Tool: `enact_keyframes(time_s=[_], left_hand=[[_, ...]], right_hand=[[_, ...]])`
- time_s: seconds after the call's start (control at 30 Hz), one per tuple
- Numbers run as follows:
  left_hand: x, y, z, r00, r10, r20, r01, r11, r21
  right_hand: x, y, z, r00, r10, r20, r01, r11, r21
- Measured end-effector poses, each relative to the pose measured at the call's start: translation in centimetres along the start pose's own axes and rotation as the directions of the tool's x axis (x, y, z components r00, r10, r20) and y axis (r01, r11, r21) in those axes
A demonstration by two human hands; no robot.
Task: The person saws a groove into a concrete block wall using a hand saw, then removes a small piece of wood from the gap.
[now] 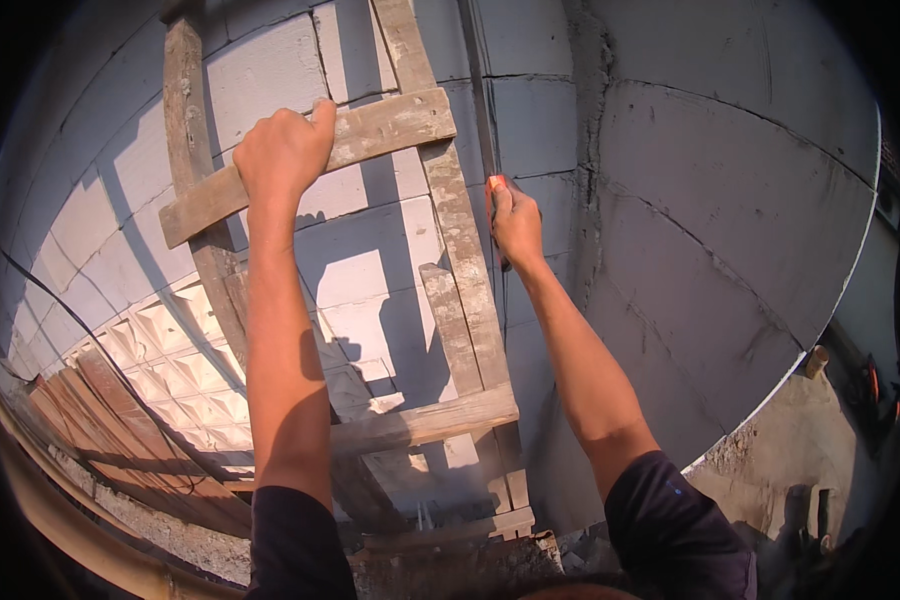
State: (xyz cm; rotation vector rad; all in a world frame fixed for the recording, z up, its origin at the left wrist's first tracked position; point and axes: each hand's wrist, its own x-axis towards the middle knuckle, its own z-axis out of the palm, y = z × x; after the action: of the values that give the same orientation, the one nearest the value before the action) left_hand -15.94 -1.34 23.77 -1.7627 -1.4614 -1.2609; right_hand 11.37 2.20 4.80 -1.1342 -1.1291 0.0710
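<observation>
My left hand (286, 158) is closed round a rung of a rough wooden ladder (395, 122), its thumb on top of the wood. The ladder stands against a wall of pale blocks (540, 115). To the right of the ladder, my right hand (518, 225) grips a red-and-black handle (491, 190) close to the wall. My fingers hide much of this tool, and its kind is not clear. Just above the fist, a long narrow dark strip (479, 85) runs up the wall; whether it joins the handle I cannot tell.
A second block wall (710, 200) meets the first in a mortared corner on the right. At lower left are white patterned blocks (185, 385), reddish-brown boards (120, 430) and a thin black cable (80, 325). Lower ladder rungs (425, 420) lie below my hands. Rubble (582, 548) shows near the ladder's foot.
</observation>
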Motion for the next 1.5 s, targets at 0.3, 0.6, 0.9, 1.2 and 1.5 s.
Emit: enact_keyframes(time_s=[0.3, 0.6, 0.9, 1.2, 1.5], left_hand=[[0.1, -0.2, 0.0, 1.000, -0.026, 0.009, 0.026, 0.999, 0.030], [0.1, -1.0, -0.7, 1.000, -0.010, -0.009, 0.010, 1.000, 0.024], [-0.1, 0.0, 0.2, 1.000, 0.004, -0.009, -0.004, 1.000, -0.022], [-0.1, -1.1, 0.0, 1.000, 0.007, 0.028, -0.008, 0.999, 0.042], [0.1, 0.4, -0.2, 0.999, -0.031, 0.041, 0.031, 0.999, -0.004]], right_hand=[[-35.6, 13.8, -10.7, 0.825, 0.515, 0.231, -0.514, 0.855, -0.072], [-13.2, -2.3, -7.7, 0.954, 0.263, 0.145, -0.295, 0.911, 0.287], [6.7, -9.3, -3.2, 0.996, 0.023, 0.085, -0.039, 0.982, 0.187], [-16.8, 8.1, -2.4, 0.968, 0.238, 0.076, -0.231, 0.968, -0.093], [-31.5, 8.5, -10.7, 0.938, 0.337, 0.084, -0.343, 0.937, 0.062]])
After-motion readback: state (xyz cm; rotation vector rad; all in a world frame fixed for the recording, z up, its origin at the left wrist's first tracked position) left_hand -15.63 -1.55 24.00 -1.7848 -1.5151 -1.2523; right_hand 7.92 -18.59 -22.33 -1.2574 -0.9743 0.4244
